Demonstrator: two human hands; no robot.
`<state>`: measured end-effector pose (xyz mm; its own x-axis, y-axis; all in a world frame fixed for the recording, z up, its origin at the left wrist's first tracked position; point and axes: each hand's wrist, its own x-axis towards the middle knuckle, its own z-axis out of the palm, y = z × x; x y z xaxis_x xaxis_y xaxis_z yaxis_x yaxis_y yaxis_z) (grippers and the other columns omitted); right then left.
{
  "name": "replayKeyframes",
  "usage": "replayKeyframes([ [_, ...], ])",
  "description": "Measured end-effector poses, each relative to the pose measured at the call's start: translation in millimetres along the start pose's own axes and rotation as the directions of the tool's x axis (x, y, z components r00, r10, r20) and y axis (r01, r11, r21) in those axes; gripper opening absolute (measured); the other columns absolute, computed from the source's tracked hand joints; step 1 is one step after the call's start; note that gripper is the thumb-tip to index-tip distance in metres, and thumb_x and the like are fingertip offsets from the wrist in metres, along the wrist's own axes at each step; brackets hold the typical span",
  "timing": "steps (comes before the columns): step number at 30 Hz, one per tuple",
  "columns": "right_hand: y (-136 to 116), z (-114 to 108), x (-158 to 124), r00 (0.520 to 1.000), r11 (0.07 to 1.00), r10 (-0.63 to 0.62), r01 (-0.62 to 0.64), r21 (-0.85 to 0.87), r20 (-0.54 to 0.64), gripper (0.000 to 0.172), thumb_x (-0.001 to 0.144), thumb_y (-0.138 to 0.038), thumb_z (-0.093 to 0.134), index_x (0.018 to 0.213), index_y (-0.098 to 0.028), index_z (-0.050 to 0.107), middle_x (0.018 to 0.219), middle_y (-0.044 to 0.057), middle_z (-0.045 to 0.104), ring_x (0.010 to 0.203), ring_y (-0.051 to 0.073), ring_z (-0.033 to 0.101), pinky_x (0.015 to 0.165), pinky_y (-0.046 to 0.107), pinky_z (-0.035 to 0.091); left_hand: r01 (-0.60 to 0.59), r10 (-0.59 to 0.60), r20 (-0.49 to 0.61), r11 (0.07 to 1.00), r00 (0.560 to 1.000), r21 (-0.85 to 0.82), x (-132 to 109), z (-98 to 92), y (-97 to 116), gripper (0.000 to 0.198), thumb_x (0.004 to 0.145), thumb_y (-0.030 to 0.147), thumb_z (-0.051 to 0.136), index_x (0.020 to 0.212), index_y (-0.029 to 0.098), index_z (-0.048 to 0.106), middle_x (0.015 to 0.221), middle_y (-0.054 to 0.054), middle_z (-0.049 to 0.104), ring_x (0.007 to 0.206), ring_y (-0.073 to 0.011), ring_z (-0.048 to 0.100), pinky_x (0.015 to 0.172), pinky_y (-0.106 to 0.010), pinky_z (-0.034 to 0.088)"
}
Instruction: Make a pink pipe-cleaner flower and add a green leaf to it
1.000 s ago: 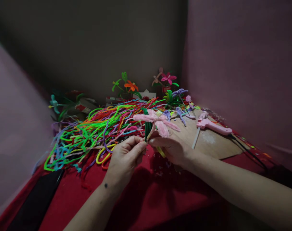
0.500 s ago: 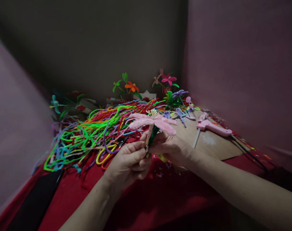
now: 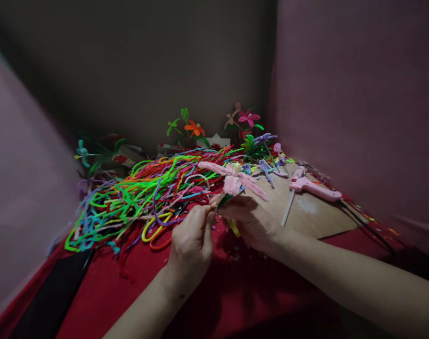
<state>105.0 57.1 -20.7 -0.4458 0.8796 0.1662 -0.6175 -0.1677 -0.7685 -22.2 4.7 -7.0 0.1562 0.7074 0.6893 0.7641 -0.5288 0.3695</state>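
A pink pipe-cleaner flower (image 3: 232,183) with pale yellow stamens is held up between my two hands, its head tilted to the right. My left hand (image 3: 193,235) is closed, thumb and fingers pinching the low end of the stem. On the other side, my right hand (image 3: 251,221) has its fingers wrapped round the stem just under the petals, beside a dark green piece (image 3: 225,200). The fingertips of both hands nearly meet, and the stem between them is mostly hidden.
Behind the hands spreads a heap of coloured pipe cleaners (image 3: 147,183). A pink glue gun (image 3: 315,188) with a black cord lies on a cardboard sheet (image 3: 327,219) at right. Finished flowers (image 3: 194,128) stand at the back. A black flat object (image 3: 55,292) rests front left on the red cloth (image 3: 129,301).
The flower has moved slightly right and tipped over, so a petal now faces me. My left hand has turned, with its back now upward, and risen a little.
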Motion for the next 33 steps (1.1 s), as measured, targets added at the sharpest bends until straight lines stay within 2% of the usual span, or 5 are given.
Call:
replayKeyframes([
  [7,2.3,-1.3,-0.1,1.0,1.0,0.014,-0.014,0.013,-0.009,0.015,0.063,-0.015,0.07,0.077,-0.018,0.071,0.071,0.0,0.066,0.067,0.013,0.057,0.071,0.027,0.043,-0.143,0.135,0.048,0.936,0.99,0.32,-3.0,5.8,-5.1,0.013,0.087,0.014,0.041,0.091,0.012,0.053,0.072,-0.005,0.051,0.064,-0.016,0.051,0.058,-0.027,0.041],
  [11,-1.4,-2.6,-2.1,0.998,0.997,-0.061,0.061,-0.049,-0.006,0.013,0.063,-0.015,0.071,0.076,-0.018,0.07,0.071,0.0,0.065,0.068,0.013,0.057,0.072,0.028,0.044,0.117,-0.101,0.16,0.989,0.982,-0.094,1.9,-1.3,-5.1,0.016,0.087,0.021,0.042,0.076,0.017,0.053,0.063,0.001,0.045,0.055,-0.0115,0.043,0.053,-0.024,0.037],
  [15,-9.0,-0.7,-5.8,0.997,0.991,-0.061,0.066,-0.12,0.049,0.009,0.065,-0.018,0.071,0.074,-0.02,0.071,0.079,0.001,0.066,0.075,0.015,0.059,0.075,0.03,0.045,0.638,-0.359,0.528,0.456,0.77,-0.62,8.8,-11.2,-2.8,0.025,0.083,0.034,0.051,0.065,0.018,0.046,0.051,0.007,0.032,0.041,-0.0049,0.026,0.039,-0.017,0.025],
  [23,-25.7,3.3,-10.5,0.973,0.967,-0.034,0.089,-0.241,0.227,0.011,0.068,-0.018,0.071,0.077,-0.024,0.072,0.088,0.0,0.064,0.09,0.017,0.058,0.083,0.033,0.045,0.775,-0.005,0.786,-0.167,0.618,-0.61,6.0,-13.3,-10.4,0.024,0.074,0.034,0.064,0.064,0.013,0.058,0.043,0.007,0.033,0.031,-0.0004,0.018,0.028,-0.014,0.029],
  [33,-22.3,4.4,-8.4,0.982,0.994,0.103,-0.094,-0.059,0.159,0.021,0.066,-0.02,0.071,0.086,-0.02,0.067,0.07,-0.002,0.062,0.063,0.012,0.056,0.063,0.026,0.045,0.742,-0.174,0.723,0.085,0.668,-0.665,10.8,-14.9,0.0,0.021,0.081,0.033,0.055,0.072,0.014,0.058,0.052,0.004,0.041,0.038,-0.0046,0.033,0.037,-0.019,0.04],
])
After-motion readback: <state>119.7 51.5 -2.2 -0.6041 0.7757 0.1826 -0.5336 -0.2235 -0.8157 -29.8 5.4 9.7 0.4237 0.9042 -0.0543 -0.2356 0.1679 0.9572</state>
